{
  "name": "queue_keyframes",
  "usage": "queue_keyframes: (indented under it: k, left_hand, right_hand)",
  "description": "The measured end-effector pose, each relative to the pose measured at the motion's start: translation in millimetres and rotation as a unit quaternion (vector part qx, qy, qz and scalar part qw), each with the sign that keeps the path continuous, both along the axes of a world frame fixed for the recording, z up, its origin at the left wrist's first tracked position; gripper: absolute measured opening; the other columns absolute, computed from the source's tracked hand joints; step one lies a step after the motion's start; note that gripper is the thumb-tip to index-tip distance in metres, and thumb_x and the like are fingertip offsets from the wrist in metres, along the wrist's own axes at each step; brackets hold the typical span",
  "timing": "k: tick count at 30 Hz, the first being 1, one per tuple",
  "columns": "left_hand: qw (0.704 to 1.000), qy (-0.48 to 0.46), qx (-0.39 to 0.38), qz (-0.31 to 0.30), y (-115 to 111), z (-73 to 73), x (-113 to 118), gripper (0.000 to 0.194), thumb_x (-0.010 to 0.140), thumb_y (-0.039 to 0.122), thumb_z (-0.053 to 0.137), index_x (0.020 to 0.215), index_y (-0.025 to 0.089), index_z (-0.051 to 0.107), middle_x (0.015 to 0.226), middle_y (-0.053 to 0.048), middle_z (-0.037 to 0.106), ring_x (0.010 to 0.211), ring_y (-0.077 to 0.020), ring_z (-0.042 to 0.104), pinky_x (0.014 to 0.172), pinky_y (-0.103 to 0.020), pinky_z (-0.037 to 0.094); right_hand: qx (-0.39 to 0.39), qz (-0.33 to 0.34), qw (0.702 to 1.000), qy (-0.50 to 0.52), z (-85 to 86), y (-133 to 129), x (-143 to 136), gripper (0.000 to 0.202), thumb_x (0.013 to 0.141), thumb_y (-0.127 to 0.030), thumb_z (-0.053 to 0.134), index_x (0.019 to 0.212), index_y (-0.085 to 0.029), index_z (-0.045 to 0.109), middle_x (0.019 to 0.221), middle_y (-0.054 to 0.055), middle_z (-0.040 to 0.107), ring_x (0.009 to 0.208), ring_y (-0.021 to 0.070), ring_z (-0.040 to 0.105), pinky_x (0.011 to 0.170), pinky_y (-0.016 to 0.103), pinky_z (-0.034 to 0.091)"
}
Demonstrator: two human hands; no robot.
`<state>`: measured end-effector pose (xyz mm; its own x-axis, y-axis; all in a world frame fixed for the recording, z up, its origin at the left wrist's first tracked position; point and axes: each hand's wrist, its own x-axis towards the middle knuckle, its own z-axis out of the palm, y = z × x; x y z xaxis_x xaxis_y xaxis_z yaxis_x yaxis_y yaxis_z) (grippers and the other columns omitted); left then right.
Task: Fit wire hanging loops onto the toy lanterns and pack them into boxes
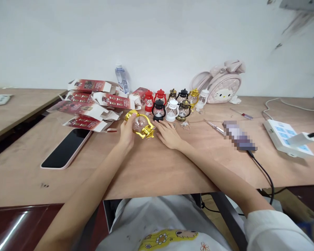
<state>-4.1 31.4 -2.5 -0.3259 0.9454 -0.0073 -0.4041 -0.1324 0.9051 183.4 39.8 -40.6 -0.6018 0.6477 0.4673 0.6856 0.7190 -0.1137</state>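
Note:
A small gold lantern with a clear globe lies tilted on its side, its base toward the left and its top toward the right. Wrapped around the base end is my left hand. My right hand rests on the table just right of the lantern's top, palm down with fingers stretched out; I cannot tell if its fingertips touch the lantern. Behind the hands stand several small lanterns, among them a black one, a white one and a bronze one.
Opened red and white cartons pile up at the left, near a phone. A water bottle and a pink bag stand by the wall. On the right are screwdrivers, a charging phone and a power strip.

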Motion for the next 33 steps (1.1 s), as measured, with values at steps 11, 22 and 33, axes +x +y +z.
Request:
queue_keyframes:
  k: [11, 22, 33]
  left_hand:
    - [0.993, -0.087, -0.039, -0.065, -3.3, 6.4, -5.1, 0.023, 0.066, 0.03, 0.075, 0.081, 0.018, 0.062, 0.075, 0.0, 0.064, 0.066, -0.0121, 0.06, 0.066, -0.026, 0.051]
    - [0.86, 0.461, 0.217, 0.024, -17.6, -1.2, 2.4, 0.047, 0.067, 0.023, 0.072, 0.112, 0.026, 0.06, 0.118, -0.004, 0.064, 0.111, -0.0219, 0.057, 0.097, -0.037, 0.039]
    - [0.701, 0.665, 0.258, 0.019, -20.3, -7.7, 0.9, 0.043, 0.082, 0.031, 0.059, 0.124, 0.023, 0.054, 0.127, -0.008, 0.062, 0.118, -0.0229, 0.055, 0.1, -0.037, 0.031]
  right_hand:
    - [0.047, -0.025, 0.998, 0.017, -7.9, 6.0, -4.8, 0.023, 0.091, -0.023, 0.051, 0.106, -0.017, 0.067, 0.098, 0.01, 0.07, 0.101, 0.0256, 0.051, 0.089, 0.042, 0.038]
    - [0.073, -0.006, 0.948, 0.309, 0.6, -8.4, 1.0, 0.028, 0.093, -0.02, 0.041, 0.111, -0.02, 0.063, 0.088, 0.006, 0.062, 0.076, 0.0147, 0.058, 0.073, 0.028, 0.049]
    - [-0.03, -0.006, 0.864, 0.502, 2.9, -34.6, -9.8, 0.011, 0.086, -0.031, 0.059, 0.091, -0.022, 0.062, 0.086, 0.002, 0.069, 0.078, 0.0145, 0.066, 0.074, 0.03, 0.054]
